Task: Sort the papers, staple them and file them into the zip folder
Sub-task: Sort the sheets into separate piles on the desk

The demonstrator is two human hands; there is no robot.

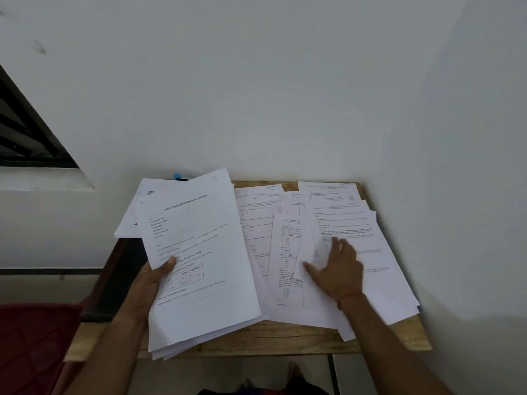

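Left hand (pixel 151 283) grips the held stack (pixel 199 252) at its left edge, thumb on top. The stack is over the left of the surface (pixel 256 337), long axis pointing away from the person. Right hand (pixel 336 269) is blurred, fingers spread flat on the loose papers (pixel 285 238) fanned across the right half. Right hand is nearer to those; the next sheet probably goes left onto the stack. All are white printed sheets, overlapping and askew.

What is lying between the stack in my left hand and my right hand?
Head view: loose printed sheets, overlapping on the wooden table, fill that stretch.
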